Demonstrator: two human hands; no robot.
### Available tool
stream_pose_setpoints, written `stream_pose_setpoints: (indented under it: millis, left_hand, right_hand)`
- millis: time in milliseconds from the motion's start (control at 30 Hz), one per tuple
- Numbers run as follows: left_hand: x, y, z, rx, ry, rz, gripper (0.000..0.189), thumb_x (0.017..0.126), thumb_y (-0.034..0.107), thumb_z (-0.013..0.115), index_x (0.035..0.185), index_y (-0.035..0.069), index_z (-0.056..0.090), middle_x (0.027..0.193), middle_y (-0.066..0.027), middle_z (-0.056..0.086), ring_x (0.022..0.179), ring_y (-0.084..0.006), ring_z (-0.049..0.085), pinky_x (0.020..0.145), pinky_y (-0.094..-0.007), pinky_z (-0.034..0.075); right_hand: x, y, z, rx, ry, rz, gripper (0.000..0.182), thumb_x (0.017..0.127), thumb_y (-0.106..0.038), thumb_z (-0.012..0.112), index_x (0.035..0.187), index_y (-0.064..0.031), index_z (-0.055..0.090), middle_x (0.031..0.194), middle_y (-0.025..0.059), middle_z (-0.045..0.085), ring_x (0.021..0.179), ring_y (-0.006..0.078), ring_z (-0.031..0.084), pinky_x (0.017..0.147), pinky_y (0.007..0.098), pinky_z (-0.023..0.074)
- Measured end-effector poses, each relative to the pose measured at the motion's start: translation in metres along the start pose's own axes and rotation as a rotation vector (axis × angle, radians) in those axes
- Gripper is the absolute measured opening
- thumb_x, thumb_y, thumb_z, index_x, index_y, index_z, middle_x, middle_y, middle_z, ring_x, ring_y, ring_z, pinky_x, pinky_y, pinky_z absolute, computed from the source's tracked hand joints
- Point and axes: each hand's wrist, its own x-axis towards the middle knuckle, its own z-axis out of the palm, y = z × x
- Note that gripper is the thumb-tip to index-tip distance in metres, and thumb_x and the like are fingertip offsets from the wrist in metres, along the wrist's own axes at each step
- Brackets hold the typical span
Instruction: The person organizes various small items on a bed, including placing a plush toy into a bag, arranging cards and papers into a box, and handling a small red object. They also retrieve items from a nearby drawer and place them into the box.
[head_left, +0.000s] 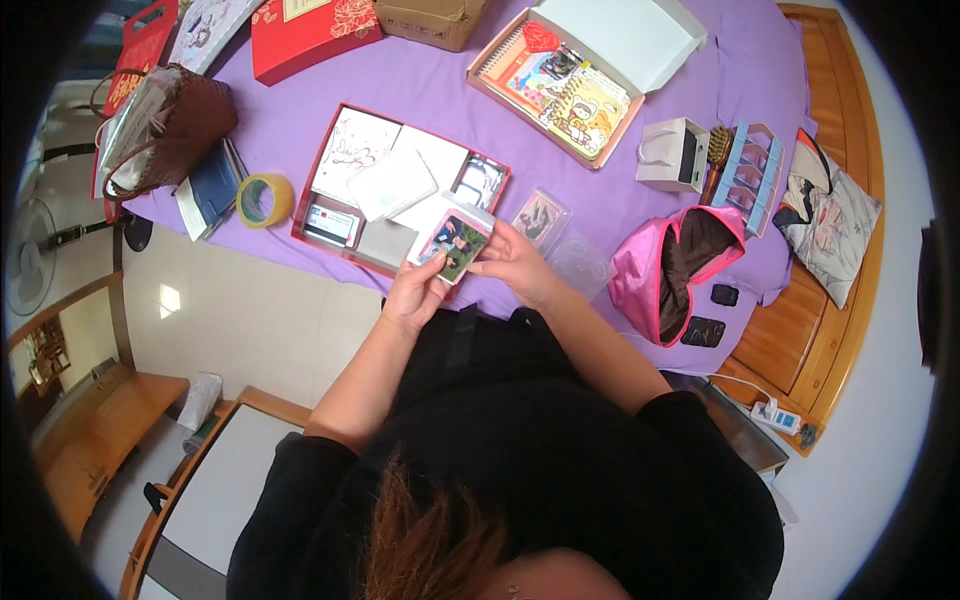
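A stack of photo cards (459, 244) in a clear sleeve is held between my two hands. My left hand (418, 294) grips its lower left corner, thumb on top. My right hand (523, 264) has its fingers at the right edge. Just beyond lies a red-rimmed box (306, 214) with compartments. White boxes or cards, a pile of clear sleeves (394, 184) and a blue-and-white card pack (330, 223) are in it. Right of my right hand rest a clear case with a pink card (540, 217) and an empty-looking clear case (579, 262).
On the purple bedsheet (420, 79) are a roll of tape (265, 200), a woven bag (191, 124), a red box (315, 34), an open carton of notebooks (555, 97), a pink pouch (637, 262), a hairbrush (718, 154) and a phone (703, 332). A power strip (776, 417) sits at right.
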Motion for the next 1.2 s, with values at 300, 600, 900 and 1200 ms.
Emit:
stream_pose_setpoints:
  millis: [300, 600, 900, 1200]
  left_hand:
    - [-0.006, -0.01, -0.008, -0.185, -0.062, -0.19, 0.041, 0.088, 0.012, 0.051, 0.125, -0.002, 0.037, 0.121, -0.0156, 0.049, 0.113, -0.0265, 0.048, 0.099, -0.0406, 0.038]
    - [0.039, -0.029, -0.024, -0.233, 0.271, -0.125, 0.032, 0.089, 0.01, 0.05, 0.117, -0.002, 0.043, 0.114, -0.0147, 0.053, 0.104, -0.024, 0.054, 0.092, -0.0356, 0.045]
    - [0.076, -0.051, -0.033, -0.146, 0.297, 0.068, 0.029, 0.088, 0.008, 0.051, 0.116, 0.001, 0.047, 0.111, -0.0112, 0.055, 0.101, -0.0221, 0.055, 0.089, -0.0362, 0.047]
    - [0.08, -0.042, -0.008, -0.022, 0.413, 0.064, 0.028, 0.086, 0.008, 0.056, 0.112, -0.001, 0.049, 0.105, -0.0098, 0.057, 0.09, -0.0206, 0.058, 0.076, -0.036, 0.05]
  right_hand:
    - [0.0, 0.003, 0.023, -0.168, 0.169, -0.087, 0.053, 0.074, 0.007, 0.061, 0.12, 0.0042, 0.035, 0.108, 0.015, 0.056, 0.098, 0.0208, 0.057, 0.082, 0.0309, 0.0482]
    - [0.007, 0.009, -0.007, -0.451, 0.474, 0.079, 0.051, 0.077, -0.006, 0.064, 0.12, 0.0045, 0.039, 0.106, 0.0172, 0.056, 0.095, 0.02, 0.056, 0.076, 0.0284, 0.0474]
    - [0.008, 0.023, -0.029, -0.541, 0.467, 0.083, 0.043, 0.077, -0.007, 0.065, 0.115, 0.0031, 0.046, 0.101, 0.0131, 0.057, 0.091, 0.0166, 0.055, 0.077, 0.0258, 0.0458]
    - [0.056, 0.008, -0.023, -1.446, 0.529, -0.392, 0.051, 0.068, -0.013, 0.072, 0.111, 0.0047, 0.049, 0.12, 0.0226, 0.045, 0.109, 0.0339, 0.047, 0.091, 0.0387, 0.0402]
